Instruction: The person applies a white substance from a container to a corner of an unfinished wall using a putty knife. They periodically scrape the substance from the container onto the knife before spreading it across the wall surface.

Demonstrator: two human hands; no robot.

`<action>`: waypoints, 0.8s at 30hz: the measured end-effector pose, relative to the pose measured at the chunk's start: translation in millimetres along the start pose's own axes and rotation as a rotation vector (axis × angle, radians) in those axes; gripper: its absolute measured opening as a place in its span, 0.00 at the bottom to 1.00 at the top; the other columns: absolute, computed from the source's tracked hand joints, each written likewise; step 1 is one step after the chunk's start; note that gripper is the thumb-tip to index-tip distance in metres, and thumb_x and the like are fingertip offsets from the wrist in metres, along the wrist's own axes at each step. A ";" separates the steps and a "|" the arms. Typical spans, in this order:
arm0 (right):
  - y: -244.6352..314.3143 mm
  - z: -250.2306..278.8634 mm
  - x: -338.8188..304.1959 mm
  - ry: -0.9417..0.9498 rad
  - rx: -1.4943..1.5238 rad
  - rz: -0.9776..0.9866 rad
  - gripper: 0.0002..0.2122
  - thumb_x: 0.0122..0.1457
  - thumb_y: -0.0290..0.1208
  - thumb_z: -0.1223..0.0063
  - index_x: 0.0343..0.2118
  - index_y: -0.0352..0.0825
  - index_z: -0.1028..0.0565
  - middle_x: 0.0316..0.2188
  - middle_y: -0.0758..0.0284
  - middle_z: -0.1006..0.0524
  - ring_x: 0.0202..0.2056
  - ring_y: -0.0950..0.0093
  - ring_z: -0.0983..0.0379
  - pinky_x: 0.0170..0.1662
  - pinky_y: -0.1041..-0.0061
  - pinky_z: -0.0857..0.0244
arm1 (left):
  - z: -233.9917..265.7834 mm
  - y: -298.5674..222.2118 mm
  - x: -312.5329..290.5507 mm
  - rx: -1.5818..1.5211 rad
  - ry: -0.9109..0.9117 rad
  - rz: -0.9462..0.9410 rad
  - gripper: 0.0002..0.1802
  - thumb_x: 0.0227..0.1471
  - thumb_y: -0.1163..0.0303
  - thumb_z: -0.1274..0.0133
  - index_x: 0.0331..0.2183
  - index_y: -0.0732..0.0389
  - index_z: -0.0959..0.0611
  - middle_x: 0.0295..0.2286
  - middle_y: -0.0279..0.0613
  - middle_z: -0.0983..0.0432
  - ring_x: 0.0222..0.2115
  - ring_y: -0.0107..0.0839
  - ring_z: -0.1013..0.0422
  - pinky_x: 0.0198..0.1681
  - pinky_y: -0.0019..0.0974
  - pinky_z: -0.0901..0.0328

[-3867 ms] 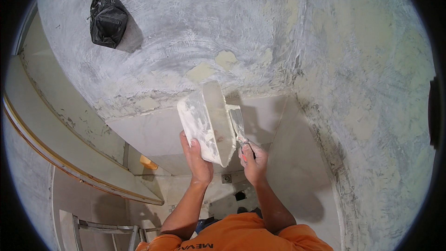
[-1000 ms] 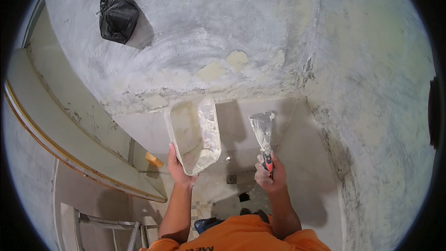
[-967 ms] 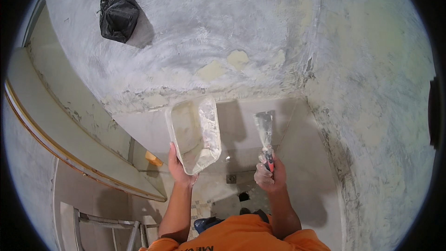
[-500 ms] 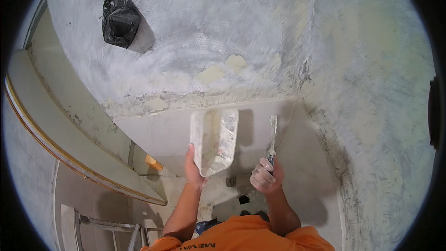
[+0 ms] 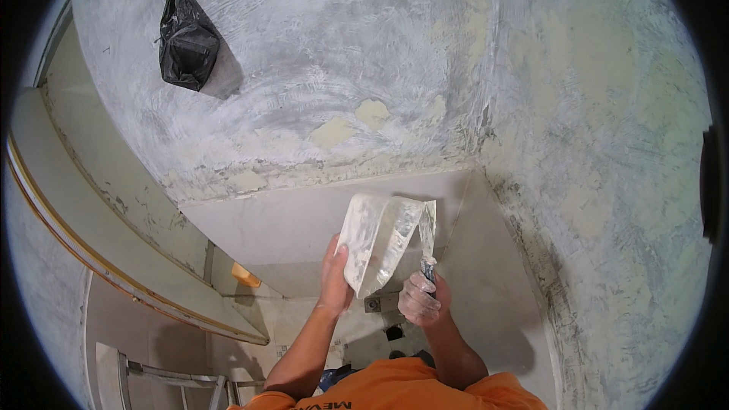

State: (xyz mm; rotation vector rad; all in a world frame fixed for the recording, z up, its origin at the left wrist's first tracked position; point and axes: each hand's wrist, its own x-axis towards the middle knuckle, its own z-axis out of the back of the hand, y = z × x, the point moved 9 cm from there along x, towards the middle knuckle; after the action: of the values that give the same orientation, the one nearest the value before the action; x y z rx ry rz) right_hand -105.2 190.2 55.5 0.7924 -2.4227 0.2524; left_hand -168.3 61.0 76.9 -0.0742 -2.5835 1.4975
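Observation:
In my left hand [image 5: 334,276] is a white, smeared plastic tub [image 5: 363,239], gripped by its left side and tilted with its opening toward the right. My right hand [image 5: 422,300], whitened with dust or filler, is wrapped round the dark handle of a putty knife [image 5: 427,237]. Its pale, coated blade points up and meets the right rim of the tub, or lies just beside it. Whether any filler is left inside the tub is hard to make out.
Ahead stands a wall [image 5: 281,106] with grey and yellowish patches; a black plastic bag [image 5: 190,49] hangs there. A curved ledge [image 5: 121,258] runs along the left. At lower left is a metal ladder [image 5: 175,376]. An orange block [image 5: 245,275] sits near the ledge.
My left hand has moved right and tipped the tub over to the right. The putty knife has come left and slightly down, up to the tub's rim.

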 end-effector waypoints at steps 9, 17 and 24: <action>34.4 -3.1 -21.1 -0.653 -0.787 0.038 0.22 0.66 0.51 0.54 0.30 0.32 0.25 0.12 0.67 0.30 0.12 0.77 0.38 0.18 0.77 0.43 | 49.6 -29.6 3.6 -0.075 -0.331 0.073 0.42 0.59 0.34 0.61 0.56 0.63 0.29 0.40 0.50 0.21 0.22 0.28 0.23 0.03 0.24 0.43; 23.5 -53.1 0.5 -0.600 -1.963 -0.254 0.15 0.56 0.23 0.46 0.45 0.21 0.25 0.23 0.67 0.22 0.25 0.82 0.29 0.33 0.83 0.35 | 75.3 -55.1 -9.0 -0.118 -0.242 0.084 0.38 0.61 0.42 0.57 0.59 0.62 0.32 0.52 0.47 0.28 0.50 0.37 0.29 0.52 0.39 0.33; 5.7 -53.6 13.9 -0.679 -1.870 -0.088 0.18 0.52 0.19 0.45 0.48 0.26 0.24 0.37 0.63 0.18 0.36 0.80 0.24 0.44 0.79 0.31 | 85.1 -60.3 -4.1 -0.070 -0.155 -0.137 0.37 0.59 0.48 0.51 0.58 0.67 0.31 0.50 0.52 0.26 0.46 0.37 0.24 0.45 0.40 0.28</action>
State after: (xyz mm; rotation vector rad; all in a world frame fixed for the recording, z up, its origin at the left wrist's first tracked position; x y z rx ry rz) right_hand -92.9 206.4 107.3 -0.0100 -1.8504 -2.1988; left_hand -175.6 -42.7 87.2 0.2149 -2.6985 1.4170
